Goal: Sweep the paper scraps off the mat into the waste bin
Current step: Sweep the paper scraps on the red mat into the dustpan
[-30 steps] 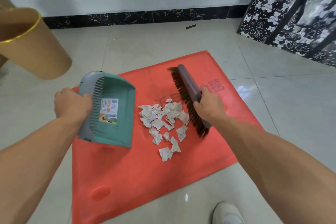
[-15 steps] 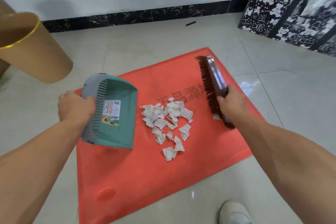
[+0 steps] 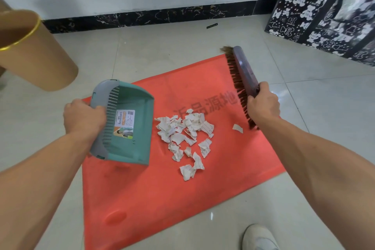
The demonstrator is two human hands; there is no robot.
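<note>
The red mat is lying on the floor, the waste bin well off its far left corner. The dustpan is being gripped by the left hand, mouth facing the paper scraps heaped mid-mat. The brush, being clasped by the right hand, has been drawn back rightwards from the heap, likely for another stroke. One stray scrap is being left beside its bristles.

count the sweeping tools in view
2. The dustpan is in the left hand, over the mat, left of the scraps. The brush is in the right hand, at the mat's right edge. None seems hidden.
</note>
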